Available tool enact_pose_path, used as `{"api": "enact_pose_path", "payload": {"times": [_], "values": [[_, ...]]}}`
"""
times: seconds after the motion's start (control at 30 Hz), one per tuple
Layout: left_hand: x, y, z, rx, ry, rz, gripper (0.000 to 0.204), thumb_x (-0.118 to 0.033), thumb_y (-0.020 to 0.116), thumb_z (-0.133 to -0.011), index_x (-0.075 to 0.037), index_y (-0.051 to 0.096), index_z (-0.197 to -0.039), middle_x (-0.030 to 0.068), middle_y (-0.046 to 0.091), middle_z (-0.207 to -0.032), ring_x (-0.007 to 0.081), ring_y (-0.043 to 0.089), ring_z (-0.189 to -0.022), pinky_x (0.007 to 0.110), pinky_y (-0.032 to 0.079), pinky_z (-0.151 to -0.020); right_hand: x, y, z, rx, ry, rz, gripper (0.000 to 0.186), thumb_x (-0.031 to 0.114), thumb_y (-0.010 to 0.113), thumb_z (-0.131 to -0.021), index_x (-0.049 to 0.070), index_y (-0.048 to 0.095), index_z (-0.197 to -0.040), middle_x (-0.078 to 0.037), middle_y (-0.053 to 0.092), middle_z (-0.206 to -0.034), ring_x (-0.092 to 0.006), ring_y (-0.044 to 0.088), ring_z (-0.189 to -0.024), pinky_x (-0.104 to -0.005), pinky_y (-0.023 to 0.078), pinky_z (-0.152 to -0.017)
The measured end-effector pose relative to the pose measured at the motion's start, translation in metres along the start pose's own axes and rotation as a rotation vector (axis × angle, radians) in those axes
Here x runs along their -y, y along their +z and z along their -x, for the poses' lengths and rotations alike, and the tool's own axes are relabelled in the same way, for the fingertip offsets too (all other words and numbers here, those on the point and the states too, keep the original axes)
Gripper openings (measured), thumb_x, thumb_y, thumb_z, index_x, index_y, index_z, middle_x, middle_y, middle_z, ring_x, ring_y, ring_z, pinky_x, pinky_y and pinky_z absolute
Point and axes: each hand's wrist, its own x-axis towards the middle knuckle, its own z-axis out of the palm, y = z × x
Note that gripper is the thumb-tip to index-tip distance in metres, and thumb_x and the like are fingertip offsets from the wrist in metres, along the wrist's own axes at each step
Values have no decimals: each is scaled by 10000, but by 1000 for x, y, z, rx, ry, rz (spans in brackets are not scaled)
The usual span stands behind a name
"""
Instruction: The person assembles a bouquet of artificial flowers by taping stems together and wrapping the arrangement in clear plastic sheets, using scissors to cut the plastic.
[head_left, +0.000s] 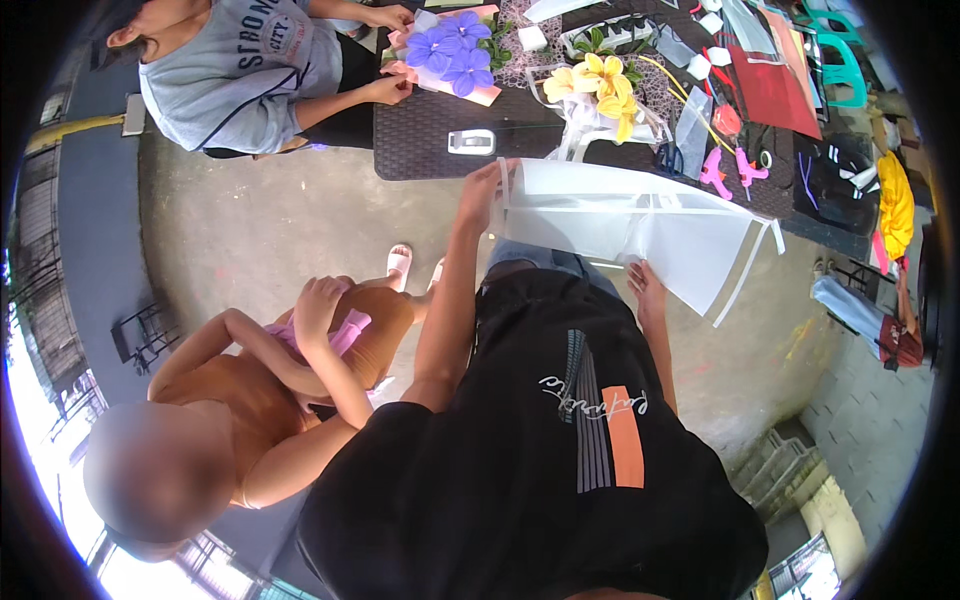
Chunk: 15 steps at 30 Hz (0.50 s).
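Note:
A large translucent white wrapping sheet point(580, 205) with white border strips spreads in front of me at the near edge of the table. My left hand point(480, 197) is closed on its left end, fingers partly hidden behind it. Lower down, my right hand point(646, 284) pinches the sheet's near edge, with some fingers behind the film. Just beyond the sheet lies a bouquet of yellow flowers point(603, 82) with clear film around its stems. Two pink glue guns point(715, 172) rest on the table to the right of the sheet.
The dark woven table point(420, 140) carries a white handheld device point(471, 142), red sheets point(775, 85) and white foam cubes point(698, 66). Across it, a person in grey point(250, 70) holds purple flowers point(455, 52). Another person in brown point(270, 400) is close on my left.

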Motion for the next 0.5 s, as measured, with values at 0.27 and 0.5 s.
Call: {"api": "enact_pose_path", "payload": {"times": [0.27, 0.5], "values": [[16, 14, -14, 54, 3, 107, 364, -245, 555, -1015, 10, 687, -1239, 76, 703, -1144, 167, 631, -943, 314, 506, -851, 26, -17, -16, 0, 17, -1, 489, 345, 626, -1005, 23, 528, -1360, -138, 637, -1292, -252, 608, -1187, -416, 492, -1006], [15, 57, -19, 108, 14, 68, 377, -217, 531, -1013, 52, 676, -1234, 105, 700, -1067, 186, 649, -887, 317, 517, -788, 32, -50, -43, 5, -30, -103, 506, 342, 615, -1015, 0, 512, -1373, -139, 632, -1303, -256, 598, -1216, -424, 492, -1021]]}}
